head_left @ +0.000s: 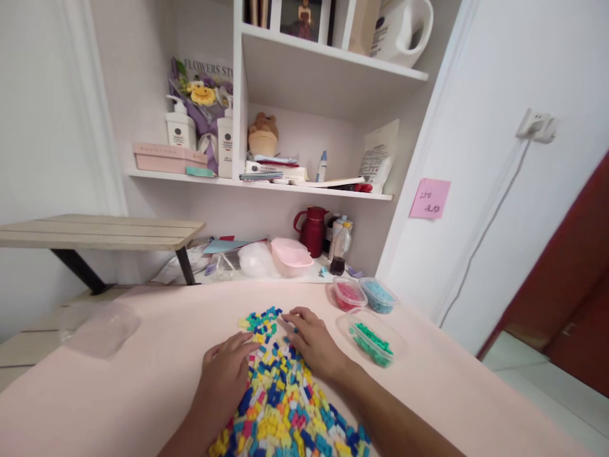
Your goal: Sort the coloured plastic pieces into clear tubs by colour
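A heap of small plastic building bricks (280, 406) in yellow, blue, teal, white and pink spreads over the pink tabletop, narrowing toward the back. My left hand (228, 368) rests along the heap's left side, its fingers stretched forward and touching the bricks. On the opposite side my right hand (309, 336) lies with fingers apart, the fingertips at the narrow far end of the heap. I see no brick gripped in either hand. To the right, a clear plastic tub holds green bricks (373, 343). Behind it stand a tub of red-pink bricks (349, 295) and a tub of light blue bricks (378, 295).
An upturned-looking clear container (102, 330) sits at the left of the pink tabletop (157, 362). A small wooden stand (95, 231) rises behind it. At the back are a pink lidded box (291, 256), a dark red jug (313, 231) and bottles, under white shelves (314, 190).
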Action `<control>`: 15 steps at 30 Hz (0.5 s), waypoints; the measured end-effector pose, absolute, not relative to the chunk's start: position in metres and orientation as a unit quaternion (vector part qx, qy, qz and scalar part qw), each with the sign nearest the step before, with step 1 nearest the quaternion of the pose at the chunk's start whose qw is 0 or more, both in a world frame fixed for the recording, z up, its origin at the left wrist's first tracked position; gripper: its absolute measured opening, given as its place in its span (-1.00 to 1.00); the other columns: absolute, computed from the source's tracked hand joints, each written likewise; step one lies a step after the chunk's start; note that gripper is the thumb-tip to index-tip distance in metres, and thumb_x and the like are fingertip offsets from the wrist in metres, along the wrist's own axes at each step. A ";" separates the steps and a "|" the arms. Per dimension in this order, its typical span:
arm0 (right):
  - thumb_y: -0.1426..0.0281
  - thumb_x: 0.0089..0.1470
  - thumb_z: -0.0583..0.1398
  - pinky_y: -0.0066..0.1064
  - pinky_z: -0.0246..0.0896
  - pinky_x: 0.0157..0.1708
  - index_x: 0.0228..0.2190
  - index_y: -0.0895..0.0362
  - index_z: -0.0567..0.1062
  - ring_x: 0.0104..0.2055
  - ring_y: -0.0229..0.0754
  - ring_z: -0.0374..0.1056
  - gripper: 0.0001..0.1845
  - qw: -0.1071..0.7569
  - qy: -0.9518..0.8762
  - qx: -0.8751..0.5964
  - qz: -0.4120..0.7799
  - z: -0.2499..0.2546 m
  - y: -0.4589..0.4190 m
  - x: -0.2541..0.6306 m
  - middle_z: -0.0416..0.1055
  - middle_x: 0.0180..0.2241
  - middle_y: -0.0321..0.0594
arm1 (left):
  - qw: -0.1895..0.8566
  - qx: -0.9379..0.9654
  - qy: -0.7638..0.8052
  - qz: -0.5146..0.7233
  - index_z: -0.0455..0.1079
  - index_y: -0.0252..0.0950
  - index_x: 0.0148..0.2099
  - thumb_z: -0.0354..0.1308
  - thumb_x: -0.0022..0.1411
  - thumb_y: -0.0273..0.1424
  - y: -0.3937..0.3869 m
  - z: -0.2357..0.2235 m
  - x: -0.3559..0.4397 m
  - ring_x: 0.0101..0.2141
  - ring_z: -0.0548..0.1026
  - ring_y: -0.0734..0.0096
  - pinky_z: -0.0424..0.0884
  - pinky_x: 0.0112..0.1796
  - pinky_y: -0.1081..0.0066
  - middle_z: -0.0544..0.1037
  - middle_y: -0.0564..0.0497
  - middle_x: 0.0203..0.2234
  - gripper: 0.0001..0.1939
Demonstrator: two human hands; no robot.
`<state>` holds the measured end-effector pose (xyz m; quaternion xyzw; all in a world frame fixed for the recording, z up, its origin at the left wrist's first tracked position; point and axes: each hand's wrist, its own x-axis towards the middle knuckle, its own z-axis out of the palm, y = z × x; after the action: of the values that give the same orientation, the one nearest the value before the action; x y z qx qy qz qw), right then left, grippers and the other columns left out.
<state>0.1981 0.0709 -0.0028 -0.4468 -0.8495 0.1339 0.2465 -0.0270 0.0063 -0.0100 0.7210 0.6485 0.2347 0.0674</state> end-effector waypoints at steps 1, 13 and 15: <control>0.18 0.29 0.06 -0.04 -0.01 0.23 0.24 -0.01 0.28 0.30 0.04 0.07 -0.47 0.241 -0.856 -0.438 0.131 -0.003 0.069 0.197 0.17 0.28 -0.05 | 0.069 0.721 0.648 0.235 0.53 0.02 0.02 -0.12 0.25 -0.54 0.006 -0.009 -0.027 0.20 0.36 0.22 0.19 0.15 0.02 0.47 0.08 0.17 -0.49; 0.32 0.27 0.09 -0.29 0.21 -0.02 -0.36 0.07 0.61 -0.14 -0.13 0.42 -0.70 0.268 -0.879 -0.333 0.210 0.014 0.070 0.195 0.56 -0.29 -0.20 | 0.110 0.761 0.604 0.212 0.43 0.08 0.15 -0.13 0.21 -0.58 0.004 -0.006 -0.026 0.25 0.28 0.26 0.10 0.21 -0.04 0.43 0.14 0.19 -0.40; 0.37 0.23 0.12 -0.33 0.25 -0.10 -0.36 0.08 0.61 -0.20 -0.15 0.42 -0.74 0.288 -0.862 -0.351 0.227 0.014 0.071 0.196 0.54 -0.32 -0.20 | 0.112 0.759 0.604 0.213 0.44 0.08 0.13 -0.13 0.21 -0.57 0.005 -0.007 -0.027 0.25 0.28 0.27 0.09 0.21 -0.04 0.44 0.15 0.19 -0.40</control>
<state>0.1965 0.0712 0.0137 -0.3509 -0.8618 0.2265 0.2879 -0.0271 0.0048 -0.0067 0.7595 0.6042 0.2135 0.1123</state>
